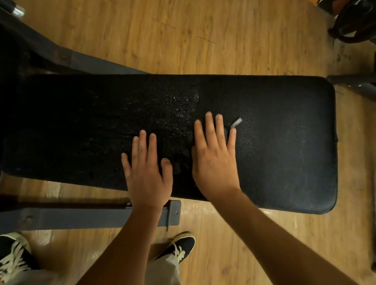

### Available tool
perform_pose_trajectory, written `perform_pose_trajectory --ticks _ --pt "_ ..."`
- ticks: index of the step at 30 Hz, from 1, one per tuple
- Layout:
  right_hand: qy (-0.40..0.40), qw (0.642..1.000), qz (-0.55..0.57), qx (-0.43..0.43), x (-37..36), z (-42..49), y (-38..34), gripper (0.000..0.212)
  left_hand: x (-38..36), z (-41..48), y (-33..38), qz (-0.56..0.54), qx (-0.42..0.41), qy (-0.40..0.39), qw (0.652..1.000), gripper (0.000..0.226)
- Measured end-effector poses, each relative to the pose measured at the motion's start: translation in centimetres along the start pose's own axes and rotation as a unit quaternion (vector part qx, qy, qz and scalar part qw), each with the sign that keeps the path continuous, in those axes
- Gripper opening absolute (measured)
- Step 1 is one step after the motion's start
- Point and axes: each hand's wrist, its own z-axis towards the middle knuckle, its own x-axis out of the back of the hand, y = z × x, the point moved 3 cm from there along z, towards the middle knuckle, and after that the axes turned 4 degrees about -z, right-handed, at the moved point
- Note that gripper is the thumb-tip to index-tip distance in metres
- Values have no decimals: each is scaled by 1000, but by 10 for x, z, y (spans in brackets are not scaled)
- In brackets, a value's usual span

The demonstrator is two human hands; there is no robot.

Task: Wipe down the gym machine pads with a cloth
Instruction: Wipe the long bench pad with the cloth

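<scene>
Two hands are down flat on the padded surface (290,143), side by side, a narrow gap between them. Left hand (146,171): palm down, fingers straight and a little spread, pointing to 12 o'clock, thumb out toward 3 o'clock, gripping nothing. Right hand (214,160): also palm down, fingers straight and fanned, pressing a dark cloth (182,164) against the black padding. The cloth is hard to make out against it. It shows in the gap between the hands, and a small white tag (235,122) pokes out at 1 o'clock from the right hand, just past the little finger. That tag is blurred, so any writing on it can't be read. Both forearms are bare and run up from 6 o'clock. From 10 to 12 o'clock of the hands the padding is rough and speckled with glints. A wooden floor (190,22) lies beneath, with a black shoe (9,255) with white laces at 8 o'clock.
</scene>
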Motion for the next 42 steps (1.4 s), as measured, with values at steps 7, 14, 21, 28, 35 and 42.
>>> perform_pose_trajectory --ticks 7,14,21,28,35,42 --pt "-16 998 -27 53 -4 1 0 60 1 0 0 2 3 -4 1000 62" --pt "-13 1000 0 18 -1 37 3 59 0 1 -2 4 6 -12 1000 61" --pt "-27 998 -28 40 -11 -42 -8 63 2 -1 -1 -19 -4 3 1000 59" --pt "-78 991 80 69 -1 -31 -1 63 6 1 4 -79 16 -27 996 57" --pt "-8 992 108 58 47 -21 73 54 11 -23 71 -164 -60 -78 982 51" --pt "-31 995 -86 27 43 -17 122 59 -13 -37 100 -41 -101 -123 986 57"
